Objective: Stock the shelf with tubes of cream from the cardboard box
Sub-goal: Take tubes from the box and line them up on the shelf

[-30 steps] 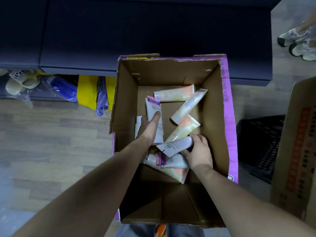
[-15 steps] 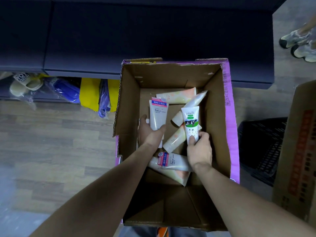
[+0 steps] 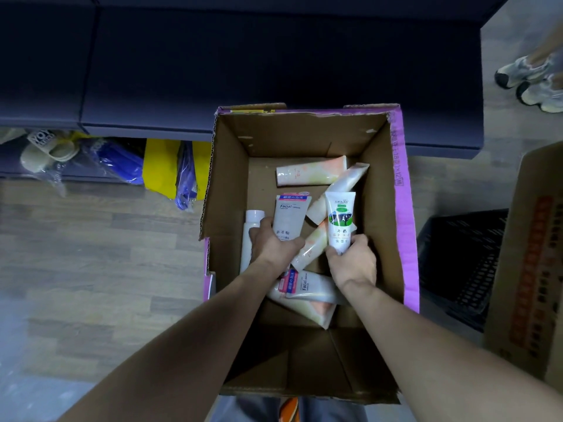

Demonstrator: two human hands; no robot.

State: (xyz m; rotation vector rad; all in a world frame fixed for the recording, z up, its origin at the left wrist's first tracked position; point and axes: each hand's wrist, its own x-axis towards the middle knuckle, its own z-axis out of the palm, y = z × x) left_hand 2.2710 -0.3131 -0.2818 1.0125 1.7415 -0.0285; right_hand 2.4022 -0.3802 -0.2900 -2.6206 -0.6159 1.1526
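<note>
1. Both forearms reach down into the open cardboard box (image 3: 231,178) on the wood-pattern floor (image 3: 91,254).
2. Left hand (image 3: 271,246) grips the lower end of a white tube (image 3: 289,217), upright, marked "Facial" under a pink band.
3. Right hand (image 3: 350,263) grips a green-and-white tube (image 3: 340,217), upright, with a cow picture; small print unreadable.
4. Peach-and-white tubes (image 3: 310,175) lie loose on the box bottom.
</note>
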